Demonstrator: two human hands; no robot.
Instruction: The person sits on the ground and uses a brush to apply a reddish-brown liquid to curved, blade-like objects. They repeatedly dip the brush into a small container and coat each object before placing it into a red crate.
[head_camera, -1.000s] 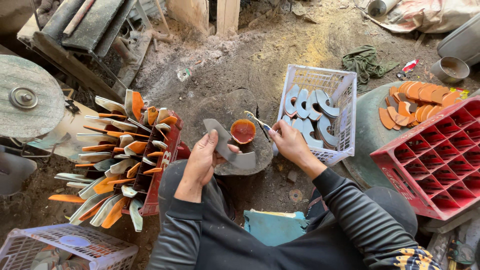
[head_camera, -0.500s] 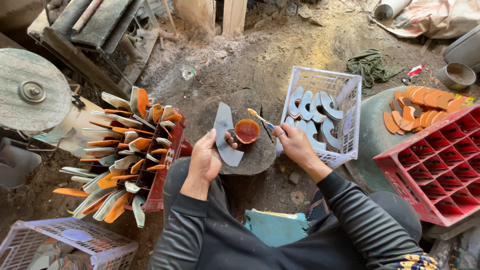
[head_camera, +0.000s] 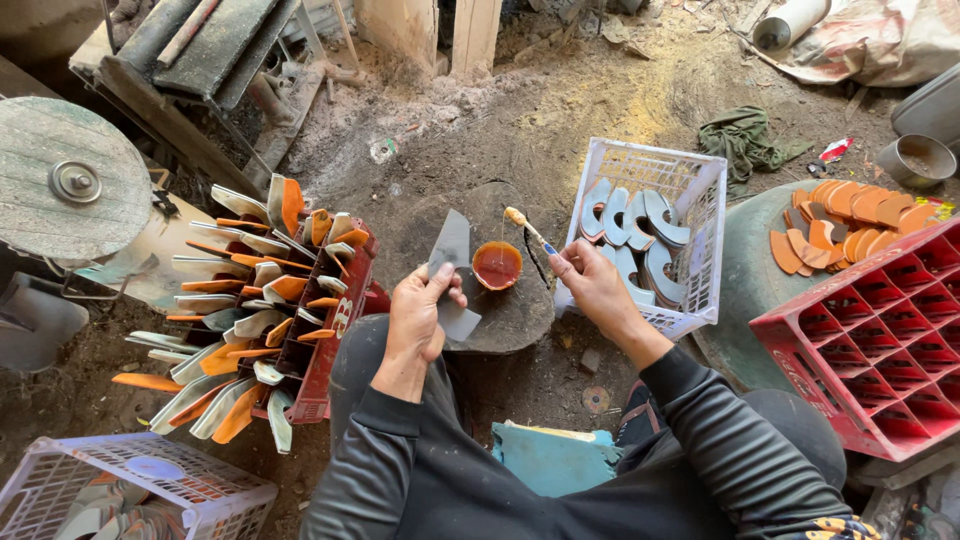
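Where dust lies, stump (head_camera: 510, 300) on dirt floor (head_camera: 560, 120).

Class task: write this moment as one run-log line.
left hand: holds grey curved piece | right hand: holds small brush above bowl of orange paste | white crate: grey pieces inside

A dusty dirt floor (head_camera: 600, 110) carries everything. On it rest a round dark block (head_camera: 510, 300) bearing a small bowl of orange glue (head_camera: 497, 265), a white plastic basket (head_camera: 690, 200), a red crate (head_camera: 880, 340) and a green rag (head_camera: 745, 140).
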